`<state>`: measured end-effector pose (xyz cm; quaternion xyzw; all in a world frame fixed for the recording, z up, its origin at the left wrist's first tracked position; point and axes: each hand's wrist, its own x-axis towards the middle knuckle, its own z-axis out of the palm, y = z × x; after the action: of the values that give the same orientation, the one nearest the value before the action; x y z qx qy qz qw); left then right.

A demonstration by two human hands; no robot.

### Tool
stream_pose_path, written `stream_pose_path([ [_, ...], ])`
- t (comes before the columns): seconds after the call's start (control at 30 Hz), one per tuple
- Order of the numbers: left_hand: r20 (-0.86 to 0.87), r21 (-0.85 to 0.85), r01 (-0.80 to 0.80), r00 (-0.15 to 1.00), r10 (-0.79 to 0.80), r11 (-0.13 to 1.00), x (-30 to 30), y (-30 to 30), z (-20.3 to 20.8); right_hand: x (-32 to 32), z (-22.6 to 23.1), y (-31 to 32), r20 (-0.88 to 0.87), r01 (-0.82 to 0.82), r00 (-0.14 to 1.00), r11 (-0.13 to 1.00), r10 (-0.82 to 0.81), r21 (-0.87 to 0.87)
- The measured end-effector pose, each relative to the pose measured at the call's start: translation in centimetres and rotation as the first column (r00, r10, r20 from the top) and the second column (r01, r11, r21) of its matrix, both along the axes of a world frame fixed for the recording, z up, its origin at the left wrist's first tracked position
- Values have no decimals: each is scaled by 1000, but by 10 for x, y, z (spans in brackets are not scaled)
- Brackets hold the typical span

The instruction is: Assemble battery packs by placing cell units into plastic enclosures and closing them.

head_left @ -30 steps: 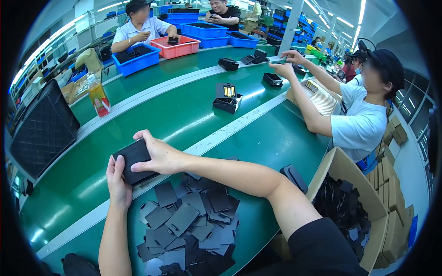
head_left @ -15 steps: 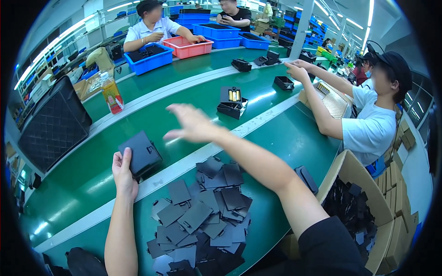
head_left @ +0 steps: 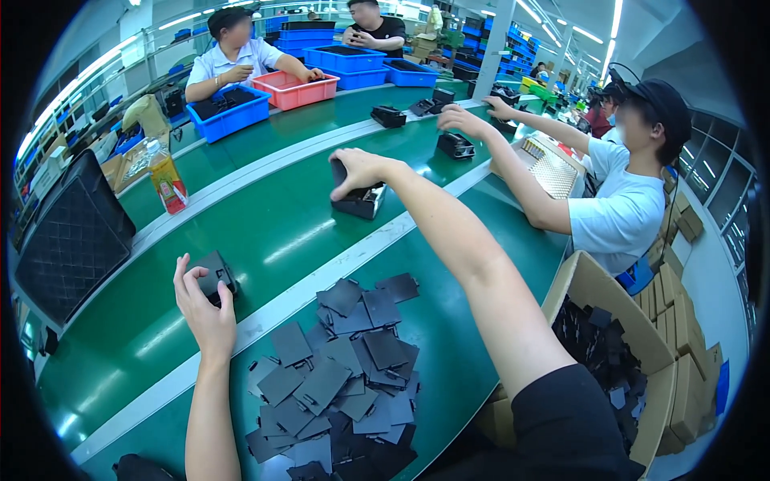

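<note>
My left hand [head_left: 207, 309] has its fingers spread and curved beside a black plastic box [head_left: 215, 272], which rests on the green conveyor belt; the thumb overlaps its near side. Farther right, my right hand [head_left: 359, 170] is closed on a black battery holder [head_left: 338, 171], its fingers partly covering it. Beneath that hand, an open black case [head_left: 358, 202] sits on the belt. A heap of flat black covers [head_left: 322, 383] lies on the green table between my forearms.
An open carton [head_left: 666, 381] of black parts stands at my right. A co-worker's hand [head_left: 463, 120] reaches over another black box [head_left: 455, 146]. Across the belt are a drink bottle [head_left: 167, 178], blue bins [head_left: 233, 120] and a red bin [head_left: 295, 92]. A dark quilted panel [head_left: 76, 240] stands at left.
My left hand has loosened from the black box, now on the belt. My right hand has reached forward and taken hold of the battery holder. The co-worker's hands have moved apart.
</note>
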<state>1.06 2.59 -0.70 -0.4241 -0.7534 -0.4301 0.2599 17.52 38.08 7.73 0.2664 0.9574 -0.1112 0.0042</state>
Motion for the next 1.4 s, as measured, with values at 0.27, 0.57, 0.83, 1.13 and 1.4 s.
stream_pose_path([
  [0.27, 118, -22, 286, 952, -282, 958, 10, -6, 8, 2, -12, -35, -124, -118, 985, 993, 117, -4],
  [0.57, 269, -98, 441, 875, -403, 892, 33, -9, 30, -22, -10, -64, -92, -54, 995, 997, 49, -57],
  [0.83, -165, 15, 401, 905, -393, 916, 25, -6, 18, -54, -25, -226, -506, -366, 798, 405, -327, -838],
  [1.13, 697, 585, 461, 134, -704, 667, 12, -16, 2, -29, -11, -222, -756, -589, 654, 643, 23, -490],
  [1.4, 732, 592, 423, 74, -677, 686, 22, -14, 5, -40, -30, -240, -774, -439, 631, 849, 57, -295],
])
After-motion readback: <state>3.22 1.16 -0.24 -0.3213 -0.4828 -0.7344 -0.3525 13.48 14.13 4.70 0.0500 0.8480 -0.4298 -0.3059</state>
